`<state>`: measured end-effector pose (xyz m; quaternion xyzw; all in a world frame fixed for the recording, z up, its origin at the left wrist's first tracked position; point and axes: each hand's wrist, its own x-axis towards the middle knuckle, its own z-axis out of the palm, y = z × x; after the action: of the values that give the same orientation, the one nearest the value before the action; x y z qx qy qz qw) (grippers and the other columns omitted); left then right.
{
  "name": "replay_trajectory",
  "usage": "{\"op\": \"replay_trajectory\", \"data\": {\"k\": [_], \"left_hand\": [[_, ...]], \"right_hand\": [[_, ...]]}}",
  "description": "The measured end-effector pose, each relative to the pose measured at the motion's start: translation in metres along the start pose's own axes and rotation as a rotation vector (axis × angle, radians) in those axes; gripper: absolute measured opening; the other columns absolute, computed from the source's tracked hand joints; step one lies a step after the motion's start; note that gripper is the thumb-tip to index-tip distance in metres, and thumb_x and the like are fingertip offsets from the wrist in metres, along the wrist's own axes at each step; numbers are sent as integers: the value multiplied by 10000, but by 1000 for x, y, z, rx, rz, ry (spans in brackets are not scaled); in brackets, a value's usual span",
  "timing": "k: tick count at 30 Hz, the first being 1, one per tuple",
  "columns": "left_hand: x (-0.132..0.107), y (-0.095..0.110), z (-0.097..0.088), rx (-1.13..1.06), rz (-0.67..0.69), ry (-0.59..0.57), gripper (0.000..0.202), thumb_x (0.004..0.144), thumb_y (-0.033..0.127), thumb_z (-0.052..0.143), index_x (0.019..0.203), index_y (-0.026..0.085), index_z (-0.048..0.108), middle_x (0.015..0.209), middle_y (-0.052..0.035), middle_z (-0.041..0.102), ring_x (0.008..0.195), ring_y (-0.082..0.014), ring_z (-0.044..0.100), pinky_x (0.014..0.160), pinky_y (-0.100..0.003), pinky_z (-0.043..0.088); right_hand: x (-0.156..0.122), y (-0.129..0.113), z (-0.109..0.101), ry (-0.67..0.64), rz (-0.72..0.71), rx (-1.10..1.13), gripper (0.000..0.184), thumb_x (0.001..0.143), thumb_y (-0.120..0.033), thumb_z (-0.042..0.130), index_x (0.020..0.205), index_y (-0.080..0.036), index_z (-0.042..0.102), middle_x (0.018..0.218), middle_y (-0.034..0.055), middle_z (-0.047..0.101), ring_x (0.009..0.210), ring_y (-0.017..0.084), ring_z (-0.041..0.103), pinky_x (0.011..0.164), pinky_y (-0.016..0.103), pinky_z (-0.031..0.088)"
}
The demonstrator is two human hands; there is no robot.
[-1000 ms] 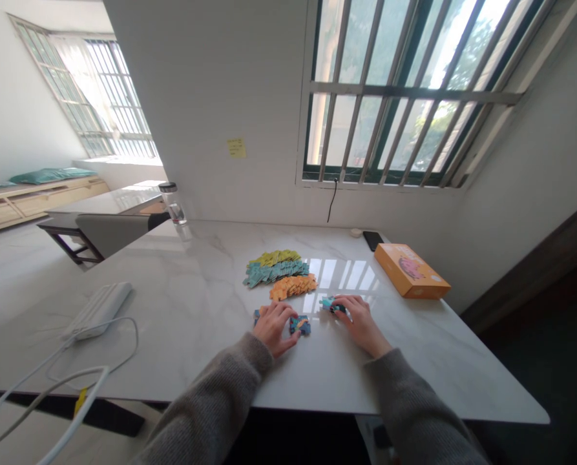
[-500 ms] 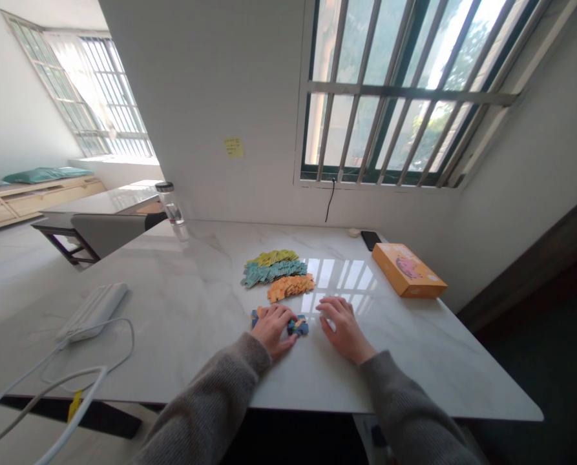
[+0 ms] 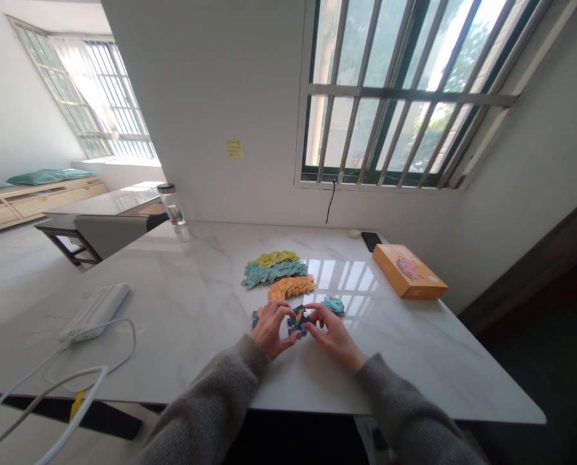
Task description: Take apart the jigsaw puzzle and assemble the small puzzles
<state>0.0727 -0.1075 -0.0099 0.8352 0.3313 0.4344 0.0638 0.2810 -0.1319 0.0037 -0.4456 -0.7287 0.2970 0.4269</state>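
Between my hands is a dark blue jigsaw puzzle piece [image 3: 298, 318] with orange and green print. My left hand [image 3: 272, 327] grips its left side with thumb and fingers, and my right hand [image 3: 331, 332] pinches its right side. Orange and blue puzzle pieces [image 3: 256, 314] stick out from behind my left hand, mostly hidden. Light blue puzzle pieces [image 3: 335, 305] lie just beyond my right hand. Further off, in overlapping rows, lie orange puzzle pieces [image 3: 292, 286], teal ones [image 3: 273, 273] and yellow-green ones [image 3: 278, 258].
An orange box [image 3: 410, 272] sits at the right, with a black phone [image 3: 371, 242] behind it. A white power strip [image 3: 97, 311] with cables lies at the left of the marble-patterned table [image 3: 186, 349]. A clear bottle [image 3: 172, 205] stands at the back left edge.
My right hand has moved left and closed on the dark blue piece. The light blue pieces, hidden before, now show behind it. My left hand stays nearly in place.
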Motion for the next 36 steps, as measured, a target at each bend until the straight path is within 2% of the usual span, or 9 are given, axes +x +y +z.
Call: {"op": "replay_trajectory", "data": {"k": [6, 11, 17, 20, 23, 26, 30, 33, 36], "left_hand": [[0, 3, -2, 3, 52, -97, 447, 725, 178, 699, 1139, 231, 538, 1183, -98, 550, 1071, -262, 538, 937, -444, 491], [0, 1, -3, 18, 118, -126, 351, 771, 146, 653, 1102, 238, 580, 1181, -76, 596, 1077, -245, 548, 946, -421, 485], [0, -3, -2, 104, 7, -62, 280, 815, 336, 706, 1053, 223, 613, 993, -73, 633, 928, -238, 577, 820, -399, 489], [0, -3, -2, 100, 21, -92, 307, 820, 391, 701, 1065, 224, 619, 958, -70, 627, 905, -234, 579, 804, -388, 492], [-1, -2, -3, 69, 55, -131, 321, 830, 340, 682, 1123, 231, 606, 1014, -74, 623, 960, -233, 578, 860, -388, 496], [-1, 2, -3, 55, 64, -155, 382, 807, 226, 657, 1181, 246, 582, 1181, -83, 603, 1090, -244, 548, 971, -412, 464], [0, 3, -3, 41, 97, -204, 314, 784, 197, 643, 1090, 258, 616, 1190, -55, 628, 1083, -237, 550, 976, -407, 446], [1, -6, -11, 56, 38, -194, 305, 745, 230, 683, 1045, 239, 629, 1127, -61, 643, 1039, -244, 561, 922, -404, 450], [2, -25, -31, 84, -82, -189, 313, 736, 250, 690, 1042, 233, 628, 1094, -62, 650, 1050, -250, 555, 935, -405, 432]], "right_hand": [[4, 6, -1, 76, 63, 59, 227, 916, -302, 510, 1080, -203, 633, 829, 31, 651, 731, 168, 545, 686, 307, 432], [3, 3, -2, -11, 55, 51, 208, 922, -298, 500, 1027, -206, 655, 901, 46, 669, 777, 172, 566, 720, 316, 451], [2, 1, 3, -30, 36, 131, 367, 916, -321, 531, 1267, -217, 506, 811, 5, 579, 712, 150, 545, 633, 274, 435], [3, 4, 4, 36, 26, 131, 406, 921, -316, 511, 1311, -215, 454, 765, -17, 522, 674, 144, 515, 618, 273, 423], [3, 6, 3, 77, 20, 115, 396, 932, -309, 482, 1315, -214, 442, 772, -16, 505, 673, 145, 501, 618, 279, 430], [2, 6, 3, 23, -17, 95, 400, 938, -297, 475, 1329, -218, 441, 789, -8, 516, 694, 149, 505, 645, 288, 449], [0, 5, 4, -28, -29, 84, 432, 943, -284, 475, 1366, -222, 414, 806, 0, 544, 705, 149, 518, 671, 294, 462], [-1, 5, 3, 1, -31, 55, 431, 943, -268, 474, 1367, -230, 412, 871, 19, 574, 718, 147, 529, 675, 292, 466], [-2, 5, 2, 18, -40, -11, 379, 946, -240, 455, 1325, -237, 456, 890, 30, 580, 719, 150, 529, 653, 285, 458]]}}
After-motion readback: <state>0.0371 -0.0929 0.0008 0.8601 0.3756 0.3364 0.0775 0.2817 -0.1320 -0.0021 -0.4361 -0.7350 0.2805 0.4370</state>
